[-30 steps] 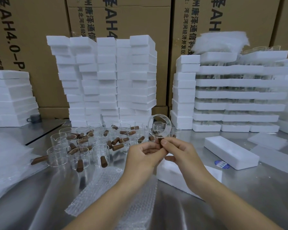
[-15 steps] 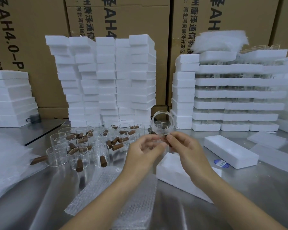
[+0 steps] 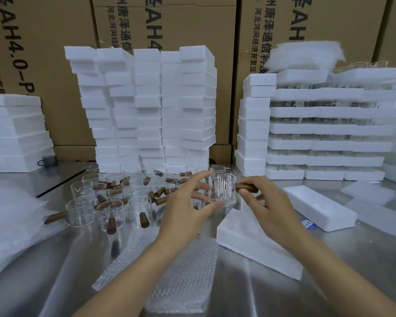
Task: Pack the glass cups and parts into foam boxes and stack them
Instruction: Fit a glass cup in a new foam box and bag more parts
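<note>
A ribbed glass cup (image 3: 222, 188) with a brown wooden handle (image 3: 246, 186) hangs upright above the steel table between my hands. My right hand (image 3: 270, 202) pinches the handle. My left hand (image 3: 188, 202) cradles the cup's left side and base with spread fingers and thumb. Below the cup lies a white foam box (image 3: 249, 239). Several more glass cups with wooden handles (image 3: 110, 209) stand in a cluster to the left. Sheets of bubble wrap (image 3: 183, 271) lie in front of me.
Tall stacks of small foam boxes (image 3: 146, 106) rise behind the cups. Stacked foam trays (image 3: 325, 126) stand at the right, foam slabs (image 3: 14, 133) at the left. Another foam box (image 3: 318, 207) lies right of my hands. Cardboard cartons (image 3: 44, 53) wall the back.
The cup was tipped with its mouth toward me and held up by both hands' fingertips. It has turned upright and come lower, and my left hand has opened around its side.
</note>
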Available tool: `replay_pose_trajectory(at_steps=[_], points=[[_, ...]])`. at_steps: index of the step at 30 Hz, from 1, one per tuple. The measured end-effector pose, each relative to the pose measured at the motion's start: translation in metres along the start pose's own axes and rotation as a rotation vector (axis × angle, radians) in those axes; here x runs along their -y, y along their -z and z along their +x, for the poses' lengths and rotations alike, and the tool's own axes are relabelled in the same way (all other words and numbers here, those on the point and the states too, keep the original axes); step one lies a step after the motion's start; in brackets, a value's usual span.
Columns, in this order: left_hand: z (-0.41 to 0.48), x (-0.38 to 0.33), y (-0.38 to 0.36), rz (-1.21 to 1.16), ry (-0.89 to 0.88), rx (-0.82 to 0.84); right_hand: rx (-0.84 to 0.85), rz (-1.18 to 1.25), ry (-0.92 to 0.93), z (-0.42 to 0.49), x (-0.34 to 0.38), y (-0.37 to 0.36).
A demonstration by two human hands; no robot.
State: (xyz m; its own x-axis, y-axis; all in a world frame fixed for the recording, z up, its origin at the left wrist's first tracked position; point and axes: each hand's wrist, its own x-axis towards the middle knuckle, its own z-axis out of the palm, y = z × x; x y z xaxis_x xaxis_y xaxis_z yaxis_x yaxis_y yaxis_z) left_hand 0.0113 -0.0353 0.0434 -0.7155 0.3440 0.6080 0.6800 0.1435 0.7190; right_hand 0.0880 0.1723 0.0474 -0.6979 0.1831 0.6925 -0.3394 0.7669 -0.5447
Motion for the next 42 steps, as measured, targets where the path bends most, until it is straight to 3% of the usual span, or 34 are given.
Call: replay_pose_trajectory(at_steps=[5,11,16,19,23,30,36,42], points=[[0.003,0.005,0.000,-0.188,0.086,0.022,0.010,0.408,-0.164,-0.001,0.011,0.001],[0.005,0.002,0.002,-0.314,0.138,0.141,0.227,0.387,-0.167,-0.003,0.012,-0.006],[0.003,0.003,0.001,-0.339,0.182,0.225,0.210,0.426,-0.136,-0.001,0.010,-0.006],[0.003,0.004,-0.001,-0.285,0.143,0.173,0.159,0.321,-0.146,-0.001,0.004,-0.005],[0.004,0.006,0.000,-0.219,0.100,0.149,0.094,0.005,0.012,-0.003,-0.002,-0.001],[0.003,0.007,0.003,-0.084,0.035,0.165,0.109,-0.313,0.160,-0.006,-0.001,0.004],[0.004,0.007,0.006,-0.047,0.019,0.151,0.112,-0.280,0.203,-0.008,0.008,0.006],[0.008,0.002,0.012,-0.179,0.055,0.132,0.070,-0.127,0.152,-0.006,0.010,0.007]])
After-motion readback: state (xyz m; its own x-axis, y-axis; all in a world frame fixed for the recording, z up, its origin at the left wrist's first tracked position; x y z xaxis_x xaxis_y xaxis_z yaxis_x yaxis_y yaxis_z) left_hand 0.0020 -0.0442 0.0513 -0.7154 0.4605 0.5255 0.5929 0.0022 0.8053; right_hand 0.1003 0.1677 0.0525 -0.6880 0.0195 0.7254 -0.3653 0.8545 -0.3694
